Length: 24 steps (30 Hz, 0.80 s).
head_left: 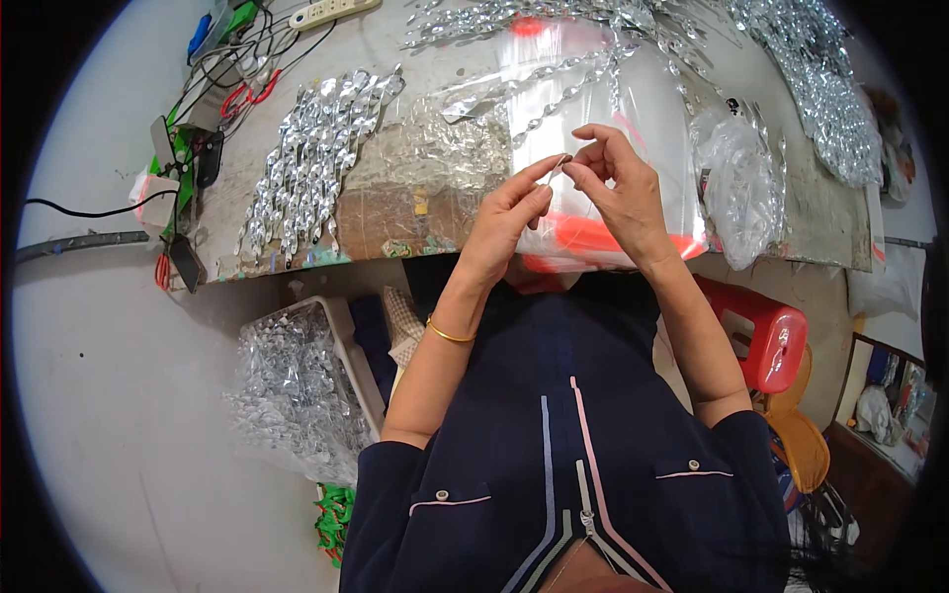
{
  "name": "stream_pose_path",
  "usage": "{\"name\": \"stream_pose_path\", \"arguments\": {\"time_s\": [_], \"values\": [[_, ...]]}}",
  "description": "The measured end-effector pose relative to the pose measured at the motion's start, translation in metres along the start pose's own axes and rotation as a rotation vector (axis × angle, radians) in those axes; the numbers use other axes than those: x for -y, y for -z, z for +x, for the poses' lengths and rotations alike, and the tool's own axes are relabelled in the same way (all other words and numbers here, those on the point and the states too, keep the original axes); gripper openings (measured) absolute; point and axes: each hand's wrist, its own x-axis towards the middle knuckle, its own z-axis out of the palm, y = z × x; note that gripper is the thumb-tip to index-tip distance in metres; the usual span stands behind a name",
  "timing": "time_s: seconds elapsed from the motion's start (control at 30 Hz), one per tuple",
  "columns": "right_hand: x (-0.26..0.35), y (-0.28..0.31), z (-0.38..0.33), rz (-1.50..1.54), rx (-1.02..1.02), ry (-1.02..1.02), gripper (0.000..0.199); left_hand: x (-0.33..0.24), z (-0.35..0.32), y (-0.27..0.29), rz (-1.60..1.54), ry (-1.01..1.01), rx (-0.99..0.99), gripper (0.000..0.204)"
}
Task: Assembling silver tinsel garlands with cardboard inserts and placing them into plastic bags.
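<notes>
small silver piece (561, 163) pinched between my two grips, above the clear bags (593, 119) on the tabletop (395, 212) | long axis slants up-right | left hand (509, 212) clamps its lower end, right hand (618, 193) its upper end | both equally near

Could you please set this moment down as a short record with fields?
left hand: left hand pinches one end of a small silvery piece
right hand: right hand pinches the other end
under the hands: clear plastic bags with an orange strip
bench: worktable with rows of silver twisted pieces
floor, left: bag of silver pieces
right: red stool
</notes>
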Motion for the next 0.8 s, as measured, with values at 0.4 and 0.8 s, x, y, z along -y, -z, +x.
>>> {"name": "stream_pose_path", "arguments": {"time_s": [0.4,0.8], "values": [[-0.005,0.023,0.046,-0.056,0.223,0.15,0.013,-0.029,0.013,0.002,0.229,-0.01,-0.034,0.037],[-0.046,0.0,0.017,0.914,0.073,-0.41,0.02,-0.042,0.023,0.012,0.28,0.038,0.009,0.037]]}}
